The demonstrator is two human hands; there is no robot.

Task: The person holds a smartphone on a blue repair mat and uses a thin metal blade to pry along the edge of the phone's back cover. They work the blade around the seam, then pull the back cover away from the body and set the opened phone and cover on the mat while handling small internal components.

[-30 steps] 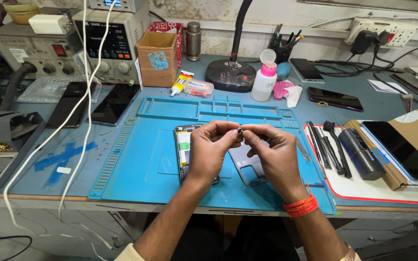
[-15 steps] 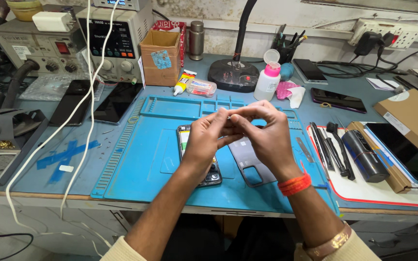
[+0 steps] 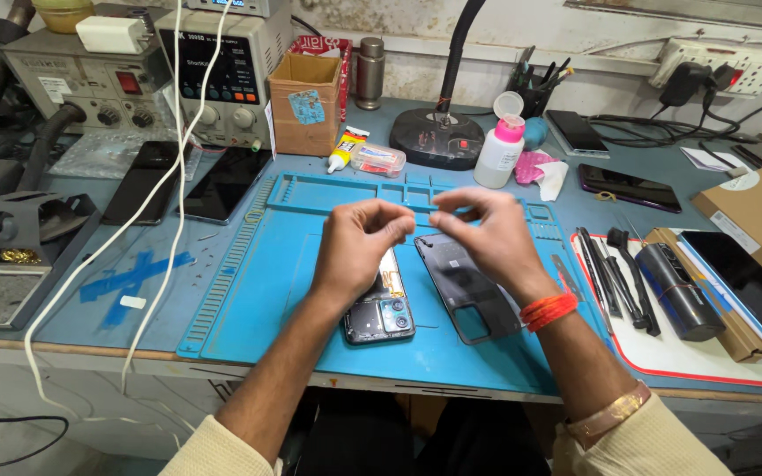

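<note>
My left hand (image 3: pixel 359 249) and my right hand (image 3: pixel 487 236) hover above a blue work mat (image 3: pixel 266 291), fingertips pinched and facing each other a short gap apart. Whatever is pinched between them is too small to make out. Under my left hand lies an opened phone (image 3: pixel 381 310) with its camera block showing. Its dark back cover (image 3: pixel 467 291) lies beside it, partly under my right wrist. A red band circles my right wrist.
A white bottle with a pink cap (image 3: pixel 499 145), a glue tube (image 3: pixel 343 150), a cardboard box (image 3: pixel 303 104) and a lamp base (image 3: pixel 438 139) stand behind the mat. Bench instruments (image 3: pixel 134 79) are at the back left, dark hand tools (image 3: pixel 628 282) on the right, white cables (image 3: pixel 160 211) hang left.
My hands have lifted off the phone and drawn slightly apart, fingertips still pinched. The back cover and phone are now more exposed.
</note>
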